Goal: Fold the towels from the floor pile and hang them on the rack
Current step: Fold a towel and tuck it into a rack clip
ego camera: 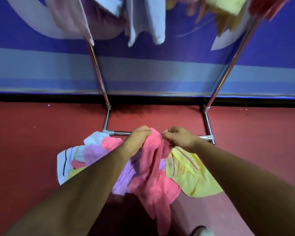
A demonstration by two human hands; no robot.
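Note:
Both hands grip the top edge of a pink towel (152, 176), which hangs crumpled below them. My left hand (139, 138) pinches its left corner and my right hand (179, 137) pinches it a little to the right. Under the towel lies the floor pile: a yellow striped towel (191, 178), a lilac towel (95, 153) and a white striped towel (66, 160). The metal rack (99, 72) stands behind the pile. On its upper part hang a pink towel (70, 17), a light blue towel (148, 19) and a yellow towel (226, 5).
The floor (24, 142) is red carpet. A blue patterned wall (160, 68) runs right behind the rack. The rack's base bars (208, 126) frame the pile at floor level. The tip of a white shoe (203, 232) shows at the bottom edge.

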